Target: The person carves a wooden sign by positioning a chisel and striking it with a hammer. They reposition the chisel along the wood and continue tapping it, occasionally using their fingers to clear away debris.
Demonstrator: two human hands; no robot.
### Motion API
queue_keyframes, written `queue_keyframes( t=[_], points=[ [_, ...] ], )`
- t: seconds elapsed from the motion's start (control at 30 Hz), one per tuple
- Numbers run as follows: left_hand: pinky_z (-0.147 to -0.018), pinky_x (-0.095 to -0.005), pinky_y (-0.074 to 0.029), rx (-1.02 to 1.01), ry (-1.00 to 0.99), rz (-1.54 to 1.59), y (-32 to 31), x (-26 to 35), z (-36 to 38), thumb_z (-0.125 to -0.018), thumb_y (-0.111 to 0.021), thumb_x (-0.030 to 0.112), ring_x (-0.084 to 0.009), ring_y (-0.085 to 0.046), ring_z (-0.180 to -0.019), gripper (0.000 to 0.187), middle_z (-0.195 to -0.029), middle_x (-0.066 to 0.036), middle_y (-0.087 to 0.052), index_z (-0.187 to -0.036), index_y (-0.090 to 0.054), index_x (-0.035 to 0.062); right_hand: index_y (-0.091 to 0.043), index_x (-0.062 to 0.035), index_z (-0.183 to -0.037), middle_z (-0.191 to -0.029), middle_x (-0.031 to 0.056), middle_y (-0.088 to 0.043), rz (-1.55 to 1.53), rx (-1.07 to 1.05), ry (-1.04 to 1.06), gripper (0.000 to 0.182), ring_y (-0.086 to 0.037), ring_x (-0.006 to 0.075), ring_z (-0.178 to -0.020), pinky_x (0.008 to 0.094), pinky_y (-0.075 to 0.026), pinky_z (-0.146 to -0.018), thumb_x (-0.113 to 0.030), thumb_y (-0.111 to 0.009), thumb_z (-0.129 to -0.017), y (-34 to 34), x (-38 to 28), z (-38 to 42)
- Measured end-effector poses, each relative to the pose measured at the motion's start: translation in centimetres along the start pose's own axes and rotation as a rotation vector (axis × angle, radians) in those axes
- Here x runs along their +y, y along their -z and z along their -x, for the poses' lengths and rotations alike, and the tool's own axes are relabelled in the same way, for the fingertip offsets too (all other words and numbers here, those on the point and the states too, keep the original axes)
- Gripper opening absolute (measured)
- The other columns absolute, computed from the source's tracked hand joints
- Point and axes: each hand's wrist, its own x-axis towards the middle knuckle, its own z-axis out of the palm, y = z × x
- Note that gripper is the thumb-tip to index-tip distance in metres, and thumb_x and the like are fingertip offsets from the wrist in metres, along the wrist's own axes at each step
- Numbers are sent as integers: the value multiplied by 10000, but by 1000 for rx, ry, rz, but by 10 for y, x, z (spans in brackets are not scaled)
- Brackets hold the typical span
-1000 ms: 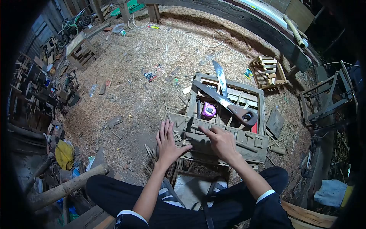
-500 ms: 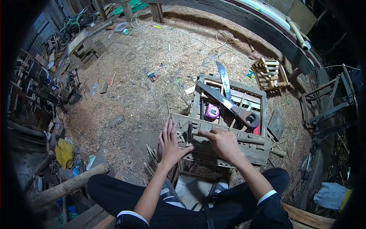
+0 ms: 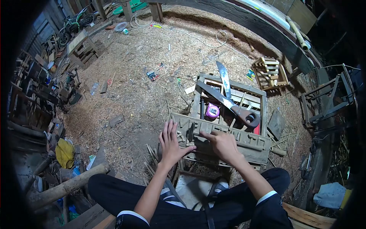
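Note:
My left hand (image 3: pixel 170 147) lies with fingers spread over the left end of a worn wooden board (image 3: pixel 244 150) fitted with small pegs. Its thumb reaches toward a dark upright piece (image 3: pixel 191 132) on the board. Short wooden sticks (image 3: pixel 181 136) lie beside the left fingers. Just right of the dark piece, my right hand (image 3: pixel 224 145) is closed, its index finger pointing left along the board. What the curled fingers hold is hidden. Beyond the hands, a handsaw (image 3: pixel 217 95) with a brown handle crosses another metal blade (image 3: pixel 224 78); a pink tape measure (image 3: pixel 212 111) lies nearby.
The tools lie on a slatted wooden frame (image 3: pixel 264 103) behind the board. A small wooden crate (image 3: pixel 276 76) stands at the back right. Wood shavings cover the ground (image 3: pixel 126 84). On the left are a bamboo pole (image 3: pixel 72 186) and a yellow cloth (image 3: pixel 65 153).
My right hand has shifted very slightly over the board, and its wrist looks a little different in angle. My left hand stays nearly in place. The tools have not moved.

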Motion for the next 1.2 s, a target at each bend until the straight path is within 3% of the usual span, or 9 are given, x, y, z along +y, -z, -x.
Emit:
queue_keyframes(
  t=[0.2, 0.33, 0.4, 0.5, 0.57, 0.63, 0.87, 1.0, 1.2],
  points=[
    [-1275, -593, -152, -2, -1, -19, -1, 0, 2, -671, -925, 613, -372, -141, -1629, 1328, -1740, -185, -218, -1648, -224, 48, -739, -246, -1320, -858, 96, -676, -96, 229, -83, 544, -724, 316, -788, 444, -563, -623, -40, -636, -827, -1, -3, 1],
    [-1271, -606, -146, 2, 9, 14, 1, 3, 0, -688, -920, 604, -381, -145, -1626, 1306, -1736, -192, -219, -1656, -223, 74, -723, -240, -1344, -855, 89, -678, -43, 14, -27, 559, -717, 316, -790, 458, -551, -617, -29, -640, -833, -3, 2, 10],
    [-1268, -610, -144, 0, 19, 34, 2, 4, 2, -701, -917, 596, -389, -145, -1624, 1276, -1736, -196, -217, -1660, -239, 96, -707, -220, -1374, -907, 96, -696, -67, 211, 28, 570, -705, 319, -833, 447, -552, -643, -14, -647, -846, 0, 3, 17],
    [-1264, -599, -141, 31, -31, 51, 5, 9, 2, -743, -916, 524, -398, -162, -1614, 1009, -1735, -199, -225, -1575, -472, 168, -687, -184, -1405, -1009, 114, -710, -135, 366, -67, 588, -691, 327, -897, 445, -558, -713, 18, -644, -854, -16, 8, 32],
    [-1263, -578, -140, 28, -143, 71, 7, 12, 4, -786, -907, 416, -404, -185, -1601, 633, -1726, -203, -255, -1347, -712, 197, -668, -163, -1425, -1057, 127, -705, -153, 364, -115, 609, -684, 334, -935, 450, -555, -764, 38, -638, -851, -21, 10, 44],
    [-1262, -575, -140, 34, -130, 99, 1, 20, 6, -800, -900, 379, -402, -196, -1595, 514, -1719, -204, -274, -1253, -754, 185, -605, -119, -1484, -1189, 167, -677, -194, 328, -185, 667, -657, 355, -1049, 474, -529, -896, 74, -616, -846, -25, 9, 57],
    [-1257, -592, -138, 99, -49, 55, -12, 31, 13, -859, -861, 317, -425, -218, -1586, 304, -1693, -212, -331, -1112, -791, 164, -567, -101, -1504, -1264, 208, -634, -139, 375, -152, 675, -627, 388, -1104, 484, -506, -912, 69, -592, -851, -47, 11, 74],
    [-1259, -612, -137, 107, -44, -18, -23, 27, 16, -863, -855, 334, -443, -209, -1590, 472, -1682, -219, -343, -1276, -722, 149, -556, -112, -1522, -1272, 210, -629, -106, 374, -164, 687, -628, 381, -1113, 477, -501, -915, 53, -583, -856, -47, 11, 76],
    [-1285, -593, -110, 173, 46, -23, -26, 27, 11, -835, -879, 344, -427, -167, -1623, 917, -1698, -187, -344, -1571, -404, 73, -535, -130, -1557, -1258, 199, -642, -81, 439, -130, 706, -635, 365, -1099, 474, -499, -920, 38, -577, -872, -49, 19, 75]
  ],
)
